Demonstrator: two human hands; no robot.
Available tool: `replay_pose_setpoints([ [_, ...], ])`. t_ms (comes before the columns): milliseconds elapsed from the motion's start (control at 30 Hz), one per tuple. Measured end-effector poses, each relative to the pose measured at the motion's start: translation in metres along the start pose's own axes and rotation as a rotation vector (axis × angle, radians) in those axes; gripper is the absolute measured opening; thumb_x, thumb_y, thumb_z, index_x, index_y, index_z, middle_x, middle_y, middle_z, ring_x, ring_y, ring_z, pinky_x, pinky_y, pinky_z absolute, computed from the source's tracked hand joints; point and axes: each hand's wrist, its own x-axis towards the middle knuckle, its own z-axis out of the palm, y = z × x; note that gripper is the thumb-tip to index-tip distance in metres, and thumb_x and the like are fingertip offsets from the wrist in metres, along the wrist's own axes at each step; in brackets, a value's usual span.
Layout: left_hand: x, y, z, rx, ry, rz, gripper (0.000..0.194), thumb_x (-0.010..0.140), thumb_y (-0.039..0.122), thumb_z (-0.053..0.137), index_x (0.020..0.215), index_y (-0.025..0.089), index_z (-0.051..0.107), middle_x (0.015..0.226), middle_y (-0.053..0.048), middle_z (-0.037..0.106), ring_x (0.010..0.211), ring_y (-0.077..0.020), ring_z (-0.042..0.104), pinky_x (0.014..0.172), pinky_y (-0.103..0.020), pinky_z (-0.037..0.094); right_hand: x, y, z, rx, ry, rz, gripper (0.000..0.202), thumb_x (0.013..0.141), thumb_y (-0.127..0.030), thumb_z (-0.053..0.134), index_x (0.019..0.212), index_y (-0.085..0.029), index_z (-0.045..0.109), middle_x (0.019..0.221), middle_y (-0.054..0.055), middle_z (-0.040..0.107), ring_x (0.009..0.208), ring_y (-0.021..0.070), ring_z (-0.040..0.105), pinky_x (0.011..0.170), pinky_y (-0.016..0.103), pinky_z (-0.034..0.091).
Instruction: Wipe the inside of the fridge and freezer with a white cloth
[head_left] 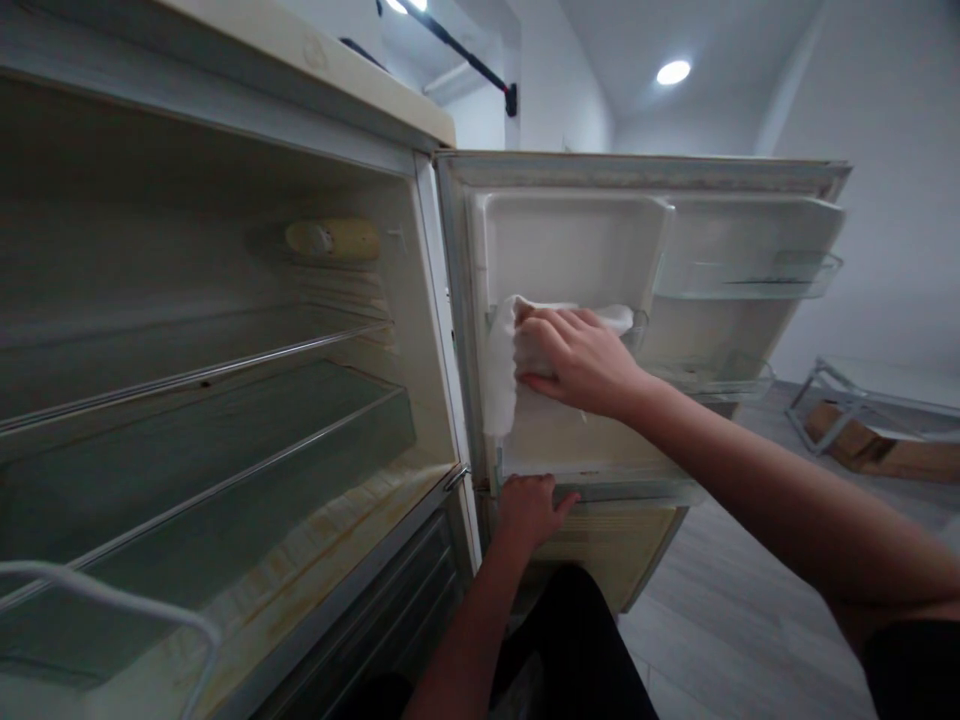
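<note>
A fridge door (577, 240) stands swung out to the right, its inner side facing me. My right hand (577, 355) is closed around a bunched white cloth (501, 385) at the middle door shelf. Part of the cloth hangs down on the left, and another end sticks out behind my knuckles. Lower down, my left hand (529, 510) has its fingers hooked over the rim of the bottom door shelf (622, 490), thumb held apart on the near side. Its fingertips are partly hidden by the rim.
On the left is the open fridge compartment (390, 400), with a glass shelf (202, 375) and a clear drawer (300, 480). A white cable or hose (112, 595) crosses the lower left. Further right, a cardboard box (885, 445) lies under a low metal-framed table (900, 385).
</note>
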Motion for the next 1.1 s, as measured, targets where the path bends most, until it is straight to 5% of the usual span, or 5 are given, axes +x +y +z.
replay_pose_setpoints([
  [167,0.0,-0.001,0.002,0.012,0.017,0.005,0.057,0.097,0.066,0.046,0.095,0.017,0.073,0.091,-0.012,0.077,0.089,-0.0308,0.073,0.086,-0.043,0.05,0.017,-0.023,0.025,-0.28,-0.002,0.224,0.026,0.106,-0.016,0.035,0.113,-0.012,0.059,0.108,0.016,0.063,0.097,0.0259,0.054,0.085,0.039,0.038],
  [467,-0.001,-0.001,0.001,0.025,0.02,0.008,0.055,0.098,0.066,0.047,0.095,0.017,0.072,0.092,-0.011,0.077,0.089,-0.0294,0.073,0.086,-0.042,0.049,0.048,-0.047,0.044,-0.192,0.003,0.33,0.03,0.107,-0.017,0.029,0.107,-0.015,0.059,0.101,0.015,0.061,0.09,0.0252,0.052,0.081,0.039,0.036],
  [867,-0.002,-0.001,-0.002,0.02,0.0,0.031,0.055,0.099,0.065,0.046,0.096,0.017,0.073,0.096,-0.011,0.077,0.091,-0.0301,0.073,0.086,-0.042,0.05,-0.028,0.014,0.007,-0.19,0.043,0.31,0.024,0.103,-0.022,0.04,0.112,-0.017,0.062,0.094,0.013,0.06,0.094,0.0271,0.051,0.091,0.044,0.04],
  [1100,-0.001,-0.001,0.003,0.013,0.024,0.046,0.056,0.1,0.064,0.044,0.097,0.016,0.073,0.095,-0.011,0.077,0.092,-0.0298,0.072,0.089,-0.043,0.049,-0.053,0.041,0.006,-0.217,0.086,0.306,0.02,0.101,-0.02,0.043,0.102,-0.017,0.063,0.089,0.01,0.057,0.093,0.0258,0.051,0.094,0.044,0.042],
])
